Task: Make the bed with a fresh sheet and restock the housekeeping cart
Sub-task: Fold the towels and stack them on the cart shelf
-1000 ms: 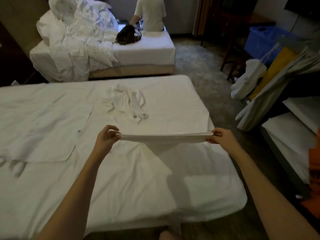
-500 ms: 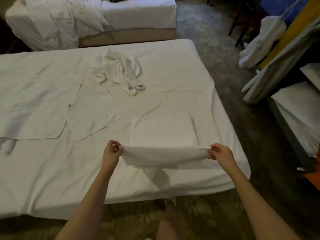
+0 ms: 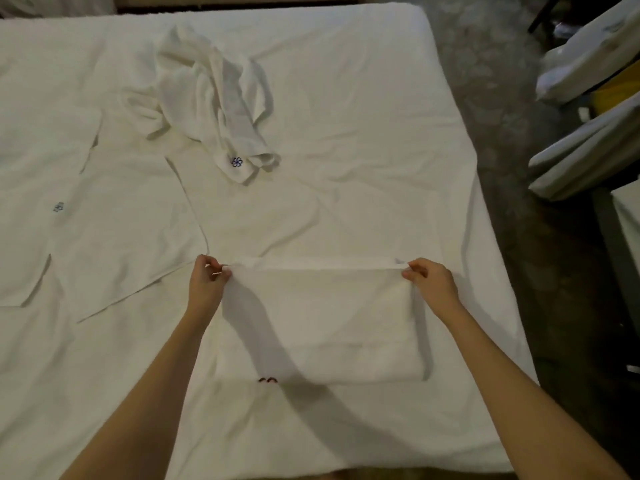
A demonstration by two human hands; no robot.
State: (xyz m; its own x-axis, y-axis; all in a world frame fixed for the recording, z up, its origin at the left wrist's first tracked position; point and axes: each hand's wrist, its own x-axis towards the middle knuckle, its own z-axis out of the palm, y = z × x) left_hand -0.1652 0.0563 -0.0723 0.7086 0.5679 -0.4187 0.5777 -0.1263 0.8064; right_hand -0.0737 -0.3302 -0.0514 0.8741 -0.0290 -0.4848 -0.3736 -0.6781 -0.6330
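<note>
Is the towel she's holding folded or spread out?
Folded. The towel lies as a neat rectangle on the bed, both hands pinching its far corners, left hand, right hand.

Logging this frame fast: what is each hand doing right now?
Left hand: pinching the far left corner of the folded towel, which lies on the bed.
Right hand: pinching the far right corner of the same towel.

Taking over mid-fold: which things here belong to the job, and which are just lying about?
In the job: folded towel, pinched at its far corners by the left hand and right hand; bed beneath it.

Lying about: crumpled towel, flat cloth, cart linens.
</note>
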